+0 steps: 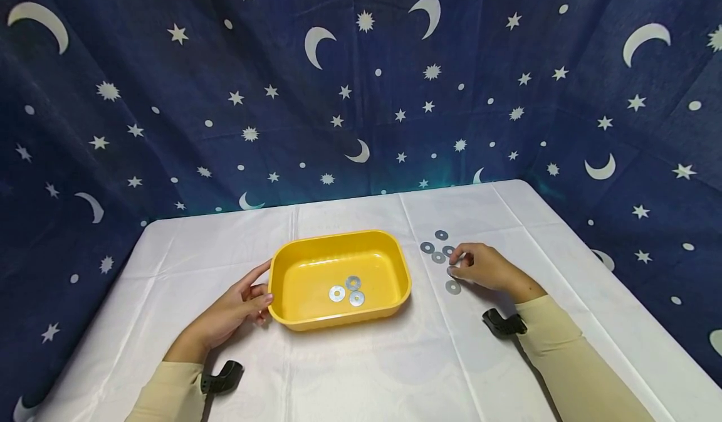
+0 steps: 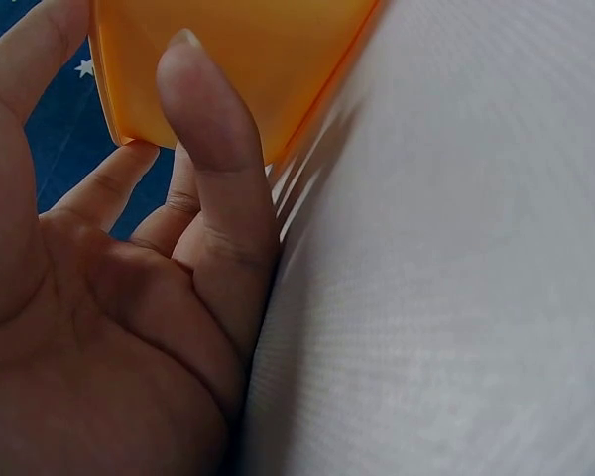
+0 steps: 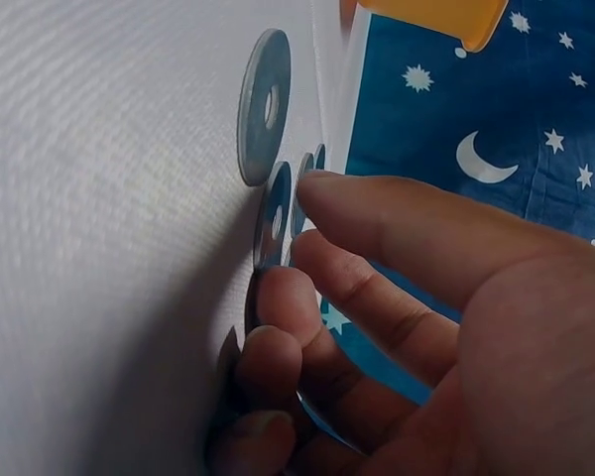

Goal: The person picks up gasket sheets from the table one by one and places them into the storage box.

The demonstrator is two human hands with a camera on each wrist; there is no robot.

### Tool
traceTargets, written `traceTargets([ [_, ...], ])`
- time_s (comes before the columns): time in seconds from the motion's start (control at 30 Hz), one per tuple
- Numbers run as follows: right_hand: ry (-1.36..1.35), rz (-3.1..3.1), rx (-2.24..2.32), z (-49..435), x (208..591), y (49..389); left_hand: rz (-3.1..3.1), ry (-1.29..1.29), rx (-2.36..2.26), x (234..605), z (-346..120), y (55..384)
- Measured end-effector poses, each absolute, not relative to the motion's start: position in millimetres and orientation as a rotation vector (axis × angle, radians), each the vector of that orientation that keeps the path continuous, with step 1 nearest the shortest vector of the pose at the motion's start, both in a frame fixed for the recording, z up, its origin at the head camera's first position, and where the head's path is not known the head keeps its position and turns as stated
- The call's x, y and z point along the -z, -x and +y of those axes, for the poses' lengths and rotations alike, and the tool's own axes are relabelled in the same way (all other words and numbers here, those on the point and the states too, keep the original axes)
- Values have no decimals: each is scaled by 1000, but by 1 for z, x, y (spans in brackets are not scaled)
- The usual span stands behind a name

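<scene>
My left hand (image 1: pixel 228 315) holds the left end of a yellow rectangular tray (image 1: pixel 338 323), thumb at the rim and fingers against the outer wall; the wrist view shows that orange-looking wall (image 2: pixel 243 59) beyond the fingers. Inside the tray lie three flat metal washers (image 1: pixel 356 298). To its right, my right hand (image 1: pixel 487 268) is low over the table among several more washers (image 1: pixel 427 247), thumb and fingers bent and apart. One washer (image 3: pixel 276 213) lies right at its fingertips, partly covered. A nearer washer (image 3: pixel 265 109) lies flat beside it.
A white cloth (image 1: pixel 361 378) covers the table. Behind and along the sides hangs a dark blue curtain (image 1: pixel 389 46) printed with moons and stars. Black straps with small devices sit on the left wrist (image 1: pixel 222 378) and the right wrist (image 1: pixel 504 323).
</scene>
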State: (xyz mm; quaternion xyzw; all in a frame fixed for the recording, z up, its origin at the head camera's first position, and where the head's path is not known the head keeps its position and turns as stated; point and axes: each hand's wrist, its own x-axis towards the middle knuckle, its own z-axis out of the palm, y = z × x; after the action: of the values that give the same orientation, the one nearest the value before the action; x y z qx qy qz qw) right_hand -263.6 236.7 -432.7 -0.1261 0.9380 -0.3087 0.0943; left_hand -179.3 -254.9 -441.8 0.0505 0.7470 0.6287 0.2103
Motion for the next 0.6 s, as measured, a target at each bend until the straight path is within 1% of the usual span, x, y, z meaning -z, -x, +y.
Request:
traceTargets([
  [0.6,476,2762,878,240,429,261,2085,-100,-1740,442,-255,180],
])
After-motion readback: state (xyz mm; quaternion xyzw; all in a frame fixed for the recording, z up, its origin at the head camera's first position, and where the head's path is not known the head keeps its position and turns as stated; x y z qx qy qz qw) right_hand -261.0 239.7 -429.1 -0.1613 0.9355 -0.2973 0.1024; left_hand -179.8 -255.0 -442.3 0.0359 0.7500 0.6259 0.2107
